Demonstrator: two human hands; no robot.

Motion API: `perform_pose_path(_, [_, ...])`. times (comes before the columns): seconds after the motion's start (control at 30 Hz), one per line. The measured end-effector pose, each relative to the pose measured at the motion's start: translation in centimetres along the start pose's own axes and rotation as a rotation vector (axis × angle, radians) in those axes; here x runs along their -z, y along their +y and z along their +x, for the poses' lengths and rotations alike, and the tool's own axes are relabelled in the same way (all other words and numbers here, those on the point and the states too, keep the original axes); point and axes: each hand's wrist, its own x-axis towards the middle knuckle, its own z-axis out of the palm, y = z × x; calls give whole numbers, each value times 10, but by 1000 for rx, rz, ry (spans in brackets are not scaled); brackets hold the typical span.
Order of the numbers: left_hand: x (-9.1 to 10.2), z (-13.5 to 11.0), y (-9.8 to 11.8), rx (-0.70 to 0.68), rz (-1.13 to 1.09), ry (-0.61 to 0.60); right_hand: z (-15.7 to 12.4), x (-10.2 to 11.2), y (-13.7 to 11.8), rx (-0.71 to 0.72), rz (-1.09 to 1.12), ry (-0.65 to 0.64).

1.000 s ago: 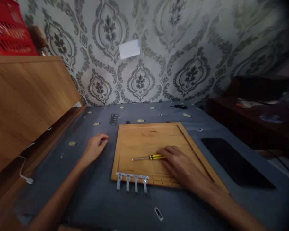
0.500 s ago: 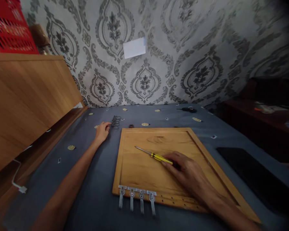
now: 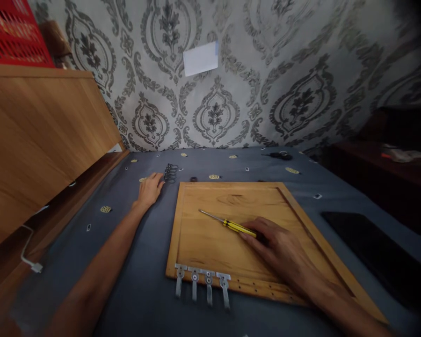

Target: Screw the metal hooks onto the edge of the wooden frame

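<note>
Four brackets (image 3: 201, 286) are sitting along the board's (image 3: 210, 248) near edge, and the holes (image 3: 263, 293) beside them are lying bare. The right hand (image 3: 284, 248) is resting on the board, fingers closing round the screwdriver (image 3: 231, 225). Beyond, the left hand (image 3: 150, 189), fingers loosely spread, is touching a metal pile (image 3: 170, 172).

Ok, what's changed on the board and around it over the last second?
The left hand reached forward from beside the wooden board to the pile of metal rings. The right hand, holding the screwdriver, swung its tip toward the far left. The board and its four metal brackets stayed put.
</note>
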Motion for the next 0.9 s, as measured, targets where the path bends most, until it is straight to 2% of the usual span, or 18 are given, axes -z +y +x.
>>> perform_pose_path(0.5, [10, -1, 7, 2, 75, -30, 4, 2, -1, 25, 14, -20])
perform_pose_path(0.77, [18, 0, 12, 27, -52, 91, 2, 3, -2, 57, -7, 3])
perform_pose_path(0.9, [28, 6, 18, 22, -203, 155, 3, 3, 0, 11, -56, 63])
